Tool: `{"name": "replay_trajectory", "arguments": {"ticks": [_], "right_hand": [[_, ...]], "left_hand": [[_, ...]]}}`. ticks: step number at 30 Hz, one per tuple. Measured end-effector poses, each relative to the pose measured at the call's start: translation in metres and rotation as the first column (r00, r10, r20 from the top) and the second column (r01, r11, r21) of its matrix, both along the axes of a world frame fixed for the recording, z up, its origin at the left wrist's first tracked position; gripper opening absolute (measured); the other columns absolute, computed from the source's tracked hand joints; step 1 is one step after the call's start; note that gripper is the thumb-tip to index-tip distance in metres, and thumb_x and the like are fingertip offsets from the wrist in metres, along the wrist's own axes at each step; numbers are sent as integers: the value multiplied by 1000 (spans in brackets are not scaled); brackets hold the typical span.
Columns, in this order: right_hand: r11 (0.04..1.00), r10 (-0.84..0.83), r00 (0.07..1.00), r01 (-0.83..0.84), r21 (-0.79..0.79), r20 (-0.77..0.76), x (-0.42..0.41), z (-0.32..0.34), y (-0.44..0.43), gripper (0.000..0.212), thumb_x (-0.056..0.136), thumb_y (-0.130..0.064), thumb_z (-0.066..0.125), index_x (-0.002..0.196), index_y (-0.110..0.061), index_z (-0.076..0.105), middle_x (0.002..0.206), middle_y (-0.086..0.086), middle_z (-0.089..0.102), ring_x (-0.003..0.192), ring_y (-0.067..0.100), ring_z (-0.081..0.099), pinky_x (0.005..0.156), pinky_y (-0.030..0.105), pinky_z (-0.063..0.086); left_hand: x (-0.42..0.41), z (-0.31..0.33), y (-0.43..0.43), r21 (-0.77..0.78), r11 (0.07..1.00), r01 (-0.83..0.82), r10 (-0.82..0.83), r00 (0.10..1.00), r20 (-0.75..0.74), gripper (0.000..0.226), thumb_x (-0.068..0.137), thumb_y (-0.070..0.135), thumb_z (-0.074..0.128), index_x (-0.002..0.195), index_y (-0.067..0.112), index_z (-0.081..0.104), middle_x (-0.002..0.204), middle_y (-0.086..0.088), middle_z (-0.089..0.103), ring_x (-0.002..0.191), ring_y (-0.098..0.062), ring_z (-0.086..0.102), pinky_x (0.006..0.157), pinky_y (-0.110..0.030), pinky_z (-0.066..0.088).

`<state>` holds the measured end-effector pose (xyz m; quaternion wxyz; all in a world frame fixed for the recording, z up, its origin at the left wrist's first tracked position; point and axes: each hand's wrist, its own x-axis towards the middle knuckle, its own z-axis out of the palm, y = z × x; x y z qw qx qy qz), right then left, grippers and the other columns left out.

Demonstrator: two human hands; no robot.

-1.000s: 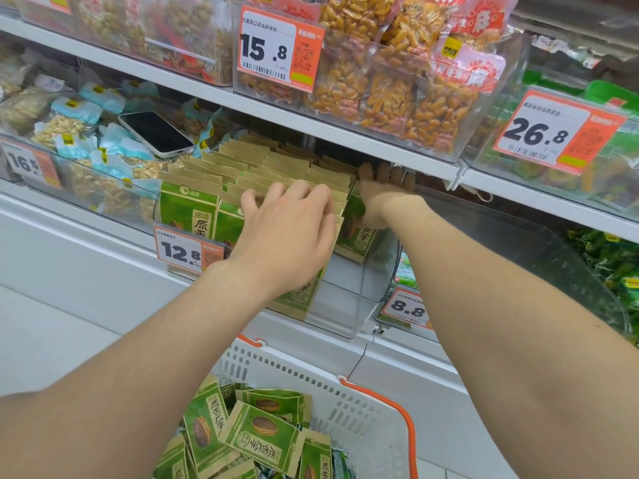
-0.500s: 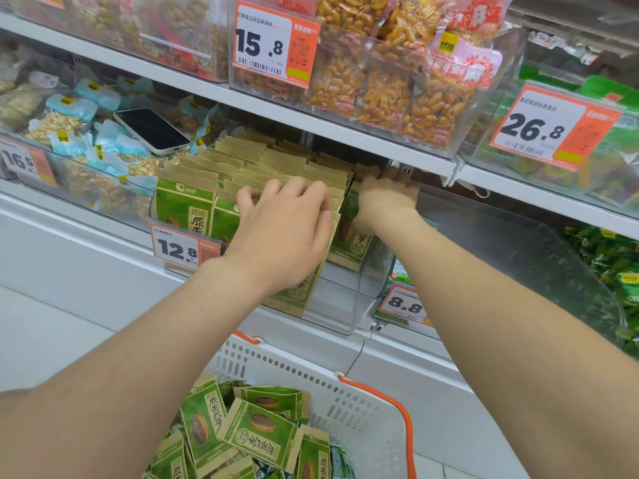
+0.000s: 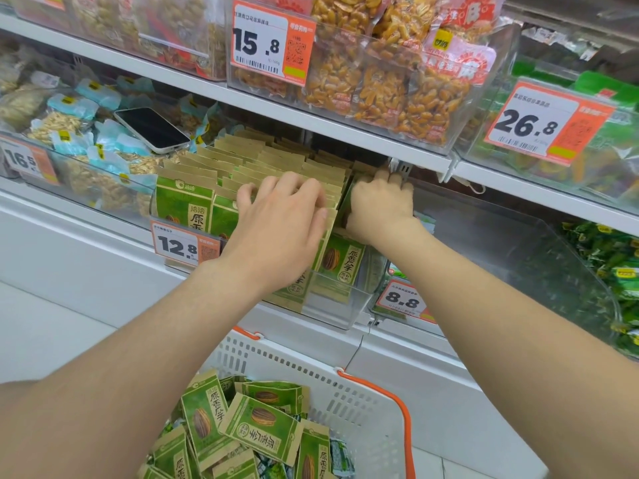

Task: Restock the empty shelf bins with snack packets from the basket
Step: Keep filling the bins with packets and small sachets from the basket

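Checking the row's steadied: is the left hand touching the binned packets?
Touching: head view shows the left hand curled over the tops of the packets.

The top tag (image 3: 273, 43) on the peanut bin (image 3: 499, 98) reads 15.8, the right tag (image 3: 546, 124) 26.8, the left tag (image 3: 26, 160) 16.5, the middle tag (image 3: 185, 245) 12.8, the low tag (image 3: 403, 300) 8.8, and the green packets (image 3: 183, 202) show 洽洽 and 原香瓜子.
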<state>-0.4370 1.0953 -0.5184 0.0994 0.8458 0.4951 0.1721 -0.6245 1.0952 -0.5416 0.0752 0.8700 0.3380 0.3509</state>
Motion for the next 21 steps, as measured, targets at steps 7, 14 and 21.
{"name": "replay_trajectory", "arguments": {"ticks": [7, 14, 21], "right_hand": [[868, 356, 934, -341, 360, 24, -34, -18, -76, 24, 95, -28, 44, 98, -13, 63, 99, 10, 58, 95, 35, 52, 80, 45, 38], [771, 632, 755, -635, 43, -175, -51, -65, -161, 25, 82, -34, 41, 73, -16, 56, 64, 6, 57, 56, 36, 53, 49, 32, 40], [566, 468, 787, -616, -547, -403, -48, -161, -190, 14, 100, -14, 48, 103, -10, 60, 81, 4, 54, 77, 30, 59, 67, 38, 54]], "left_hand": [[-6, 6, -24, 233, 972, 14, -22, 999, 31, 9, 95, 22, 63, 100, 22, 55, 101, 2, 50, 97, -24, 45, 81, -41, 40], [-14, -21, -62, -168, 982, 86, -150, 897, -416, 11, 90, 24, 60, 89, 30, 52, 82, 7, 59, 83, -27, 64, 63, -35, 45], [-4, -79, -98, -389, 897, 207, -436, 290, -852, 28, 103, 25, 52, 128, 21, 62, 120, -7, 61, 105, -31, 64, 81, -39, 53]]}}
